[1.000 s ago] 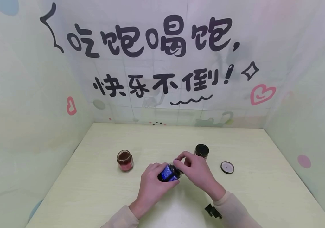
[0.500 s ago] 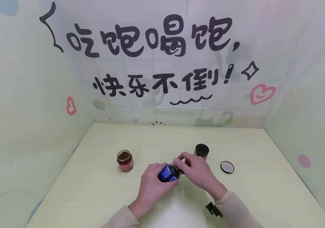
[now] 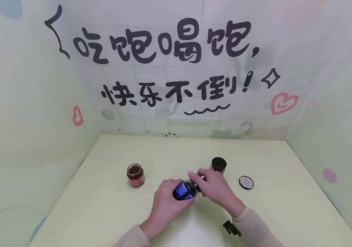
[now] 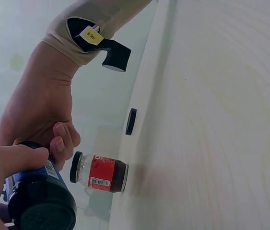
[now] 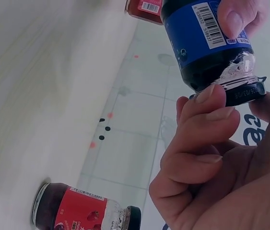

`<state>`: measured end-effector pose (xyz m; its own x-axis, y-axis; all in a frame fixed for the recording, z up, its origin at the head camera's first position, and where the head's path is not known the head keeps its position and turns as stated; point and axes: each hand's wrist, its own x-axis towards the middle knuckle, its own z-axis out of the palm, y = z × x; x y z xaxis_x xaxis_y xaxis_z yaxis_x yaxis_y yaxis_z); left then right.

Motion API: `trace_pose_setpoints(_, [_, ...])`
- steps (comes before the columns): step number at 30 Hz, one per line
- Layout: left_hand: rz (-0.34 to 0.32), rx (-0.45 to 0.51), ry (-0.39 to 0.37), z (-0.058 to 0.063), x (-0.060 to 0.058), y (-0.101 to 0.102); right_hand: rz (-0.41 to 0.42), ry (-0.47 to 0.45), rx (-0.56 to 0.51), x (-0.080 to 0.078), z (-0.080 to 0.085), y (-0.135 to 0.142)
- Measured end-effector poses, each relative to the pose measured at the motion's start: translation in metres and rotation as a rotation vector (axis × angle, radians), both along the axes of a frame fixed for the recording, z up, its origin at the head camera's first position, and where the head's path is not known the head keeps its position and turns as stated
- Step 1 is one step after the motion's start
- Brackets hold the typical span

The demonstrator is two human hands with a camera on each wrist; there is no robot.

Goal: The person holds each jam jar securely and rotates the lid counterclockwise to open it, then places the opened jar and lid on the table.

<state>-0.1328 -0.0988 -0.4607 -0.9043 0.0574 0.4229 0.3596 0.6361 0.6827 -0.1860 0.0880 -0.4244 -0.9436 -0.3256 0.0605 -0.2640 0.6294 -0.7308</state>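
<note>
My left hand (image 3: pixel 167 202) grips a dark jar with a blue label (image 3: pixel 182 191), held tilted above the table with its top toward the right. At its black lid (image 5: pixel 245 94), my right hand (image 3: pixel 217 188) has thumb and curled fingers pinching the rim. The lid sits on the jar's mouth in the right wrist view, below a clear glass neck. The left hand's thumb (image 4: pixel 27 156) lies along the label in the left wrist view. Behind the right hand stands a red-labelled jar (image 4: pixel 101 173) with a black lid.
An uncovered jar (image 3: pixel 135 176) with red-brown contents stands on the table (image 3: pixel 102 212) at left. To the right lies a loose lid (image 3: pixel 246 182), pale inside up. A black clip-like piece (image 3: pixel 231 228) is by the right sleeve. Printed fabric walls (image 3: pixel 194 127) bound the back and sides.
Both hands and the blue-labelled jar have shifted slightly right and toward the person. A little more of the jar's neck shows beside the right fingers. The other jars stand where they were.
</note>
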Motion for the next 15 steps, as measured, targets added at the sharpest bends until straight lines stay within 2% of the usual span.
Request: trace_pose_setpoints(15, [0.013, -0.009, 0.03, -0.0006, 0.0011, -0.0005, 0.047, -0.018, -0.028, -0.0014, 0.0009, 0.0002])
